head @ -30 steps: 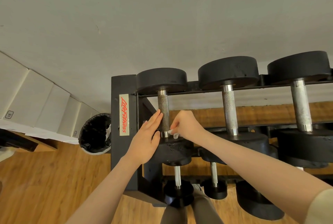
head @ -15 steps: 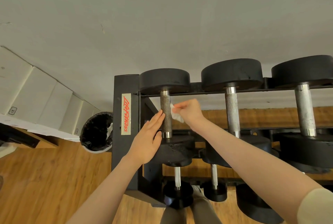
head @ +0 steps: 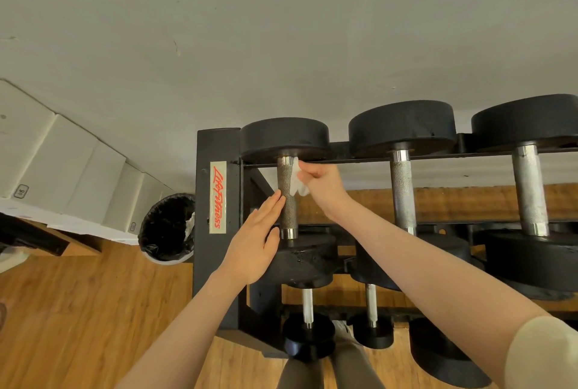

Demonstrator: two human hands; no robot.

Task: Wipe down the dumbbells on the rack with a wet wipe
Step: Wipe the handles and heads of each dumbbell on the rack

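Grey wall, black rack [head: 215, 151]: right hand [head: 322, 184] fingers pinch wet wipe [head: 296, 180] against dumbbell handle [head: 287, 198]; left hand [head: 253, 248] fingers flat, together, touching handle.

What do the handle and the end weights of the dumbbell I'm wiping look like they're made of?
The handle looks like bare metal: grey, cross-hatched grip, shiny smooth collars at both ends. The end weights look like matte black rubber or coated iron, slightly pebbled; the look alone cannot settle which.
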